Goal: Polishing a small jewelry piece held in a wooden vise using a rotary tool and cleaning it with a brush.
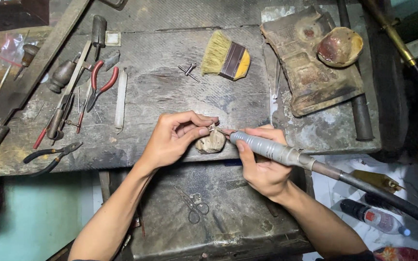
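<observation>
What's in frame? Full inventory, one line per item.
small metal piece: 1, silvery, pinched in left fingertips over the bench peg
bench peg: 1, worn tan, bench front edge
rotary handpiece: 1, grey, in right hand, tip at the piece
brush: 1, straw bristles, dark and yellow handle, bench top centre
red-handled pliers: 1, bench left
black-handled pliers: 1, bench front left
white stick: 1, beside the red pliers
scissors: 1, dark metal, lower tray
bowl: 1, reddish brown, on a rusty tray top right
plastic bottle: 1, clear, lying lower right
left hand: 1
right hand: 1
</observation>
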